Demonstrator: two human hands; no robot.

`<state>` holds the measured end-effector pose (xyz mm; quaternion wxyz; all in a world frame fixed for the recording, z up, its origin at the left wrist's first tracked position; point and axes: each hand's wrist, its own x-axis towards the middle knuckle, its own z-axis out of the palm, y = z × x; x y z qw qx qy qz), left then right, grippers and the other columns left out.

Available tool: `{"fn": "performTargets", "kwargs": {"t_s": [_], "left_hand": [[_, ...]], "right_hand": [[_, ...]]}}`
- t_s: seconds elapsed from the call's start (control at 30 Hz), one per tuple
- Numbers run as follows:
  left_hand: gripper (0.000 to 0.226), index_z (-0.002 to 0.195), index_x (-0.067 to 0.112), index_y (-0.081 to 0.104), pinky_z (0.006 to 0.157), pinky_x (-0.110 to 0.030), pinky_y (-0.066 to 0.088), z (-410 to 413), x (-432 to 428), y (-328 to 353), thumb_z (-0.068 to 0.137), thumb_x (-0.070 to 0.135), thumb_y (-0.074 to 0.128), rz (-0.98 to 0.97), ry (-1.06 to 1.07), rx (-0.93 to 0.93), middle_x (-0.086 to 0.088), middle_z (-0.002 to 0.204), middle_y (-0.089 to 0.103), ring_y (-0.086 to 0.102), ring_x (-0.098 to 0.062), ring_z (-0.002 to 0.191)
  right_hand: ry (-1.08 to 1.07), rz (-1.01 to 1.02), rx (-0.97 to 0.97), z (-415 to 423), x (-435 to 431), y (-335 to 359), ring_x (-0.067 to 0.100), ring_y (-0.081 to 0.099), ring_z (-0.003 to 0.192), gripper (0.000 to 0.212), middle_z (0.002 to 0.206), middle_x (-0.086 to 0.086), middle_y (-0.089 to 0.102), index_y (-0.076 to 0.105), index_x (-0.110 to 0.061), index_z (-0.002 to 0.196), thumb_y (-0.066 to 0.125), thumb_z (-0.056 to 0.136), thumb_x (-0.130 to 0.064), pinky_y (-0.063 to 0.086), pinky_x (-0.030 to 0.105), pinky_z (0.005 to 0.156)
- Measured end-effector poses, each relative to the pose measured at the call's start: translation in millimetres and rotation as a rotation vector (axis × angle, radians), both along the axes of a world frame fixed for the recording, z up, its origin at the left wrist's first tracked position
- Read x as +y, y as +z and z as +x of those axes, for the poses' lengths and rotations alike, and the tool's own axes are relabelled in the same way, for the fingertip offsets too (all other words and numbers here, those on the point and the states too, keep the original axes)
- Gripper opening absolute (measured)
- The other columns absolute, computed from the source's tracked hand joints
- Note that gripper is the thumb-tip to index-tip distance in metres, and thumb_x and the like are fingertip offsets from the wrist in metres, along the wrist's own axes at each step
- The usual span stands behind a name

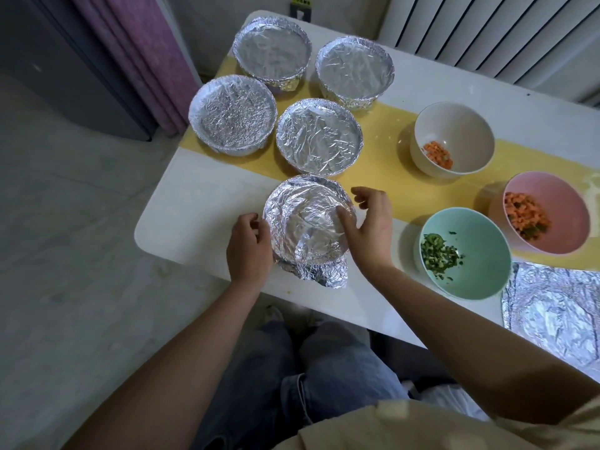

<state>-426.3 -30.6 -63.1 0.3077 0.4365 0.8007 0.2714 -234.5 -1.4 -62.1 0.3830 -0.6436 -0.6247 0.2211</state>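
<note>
Silver crinkled foil-wrapped bowl [302,222]; left hand [248,251] grips side, right hand [367,228] touches top.

Quick headcount, lol. Foil-covered bowls: five. Four are bunched at the far left, the back-left foil bowl [271,55], back-right foil bowl [355,71], mid-left foil bowl [232,115] and mid-right foil bowl [319,136], plus the near foil bowl [302,222]. Open bowls: three, all on the right, the white bowl [454,125], pink bowl [558,196] and green bowl [480,254]. So eight bowls total. Loose foil sheet [552,313]: just one, near right. One yellow runner [396,131], one table [194,206]. Hands: two, left hand [248,251] and right hand [370,222].
</note>
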Motion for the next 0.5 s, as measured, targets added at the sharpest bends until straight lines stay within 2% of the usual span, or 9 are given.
{"fn": "performTargets", "kwargs": {"t_s": [0.1,0.2,0.27,0.33,0.4,0.5], "left_hand": [[0.022,0.106,0.011,0.059,0.077,-0.035,0.041,-4,-8,0,0.098,0.029,0.047,0.027,0.072,0.086,-0.008,0.107,0.064,0.059,-0.03,0.097],[0.025,0.097,0.012,0.059,0.073,-0.036,0.046,-5,-13,2,0.097,0.035,0.05,-0.019,0.06,0.1,-0.007,0.096,0.068,0.061,-0.029,0.087],[0.029,0.094,0.012,0.061,0.069,-0.032,0.042,-5,-16,4,0.097,0.039,0.05,-0.064,-0.015,0.117,-0.006,0.092,0.069,0.06,-0.025,0.082],[0.03,0.096,0.014,0.062,0.071,-0.031,0.042,-5,-18,4,0.097,0.042,0.05,-0.103,-0.053,0.103,-0.004,0.094,0.069,0.061,-0.025,0.084],[0.03,0.097,0.017,0.063,0.076,-0.034,0.048,-6,-18,2,0.095,0.044,0.051,-0.113,-0.054,0.074,-0.002,0.095,0.071,0.064,-0.026,0.089],[0.032,0.093,0.017,0.07,0.079,-0.036,0.053,-7,-19,-2,0.092,0.044,0.054,-0.102,-0.055,0.065,-0.002,0.088,0.074,0.068,-0.026,0.084]], "right_hand": [[0.426,0.163,-0.13,-17,-12,17,0.017,0.052,0.079,0.024,0.087,0.002,0.058,0.062,-0.008,0.096,0.067,0.084,-0.029,0.042,0.033,0.071],[0.732,0.201,-0.38,-37,-25,15,0.025,0.055,0.079,0.034,0.088,0.007,0.06,0.062,-0.009,0.093,0.074,0.077,-0.036,0.041,0.035,0.067],[0.746,0.152,-0.568,-47,-35,6,0.03,0.057,0.079,0.051,0.091,0.011,0.061,0.06,-0.007,0.094,0.085,0.064,-0.04,0.045,0.037,0.066],[0.681,0.102,-0.636,-52,-40,-1,0.031,0.058,0.074,0.057,0.086,0.013,0.061,0.06,-0.004,0.089,0.092,0.052,-0.033,0.047,0.037,0.061],[0.617,0.108,-0.615,-55,-41,-3,0.03,0.057,0.067,0.05,0.077,0.012,0.06,0.06,-0.004,0.082,0.092,0.047,-0.021,0.046,0.034,0.057],[0.578,0.119,-0.581,-56,-38,-1,0.029,0.056,0.06,0.04,0.068,0.01,0.058,0.059,-0.006,0.072,0.09,0.047,-0.014,0.041,0.028,0.051]]}}
